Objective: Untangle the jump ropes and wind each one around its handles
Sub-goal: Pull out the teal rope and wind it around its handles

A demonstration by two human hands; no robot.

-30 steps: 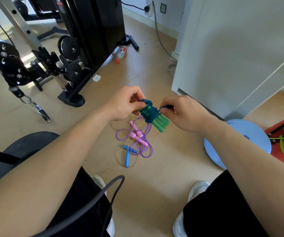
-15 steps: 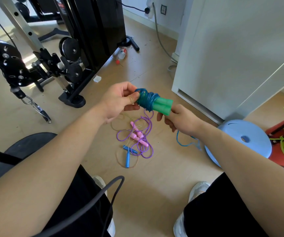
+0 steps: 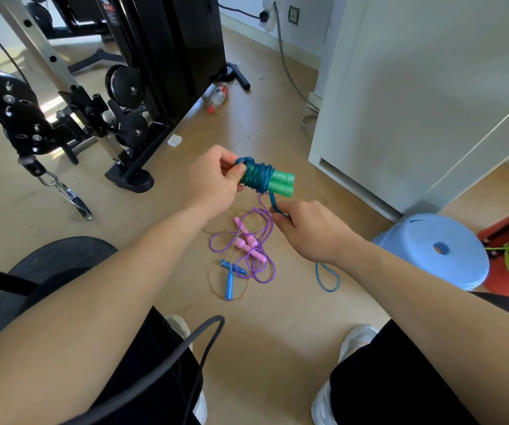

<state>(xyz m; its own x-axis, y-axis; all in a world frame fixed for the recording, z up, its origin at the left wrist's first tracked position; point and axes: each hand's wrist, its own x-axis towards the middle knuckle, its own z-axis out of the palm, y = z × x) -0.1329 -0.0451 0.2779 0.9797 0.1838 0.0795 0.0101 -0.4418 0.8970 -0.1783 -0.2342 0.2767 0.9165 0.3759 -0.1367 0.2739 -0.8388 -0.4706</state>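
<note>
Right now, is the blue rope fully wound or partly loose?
Partly loose: blue rope coils wrap the green handles gripped by the left hand, but a tail runs through the right hand and loops out past it.

left hand (image 3: 213, 182) gripping green handles (image 3: 279, 182) wound with blue rope (image 3: 259, 176), right hand (image 3: 311, 231) pinching its tail

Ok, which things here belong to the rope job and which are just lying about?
Job: green handles wound with blue rope, in left hand; right hand pinching its loose length; pink-handled purple rope; blue-handled rope on floor.
Lying about: blue stool, bottle, gym machine, black disc.
</note>
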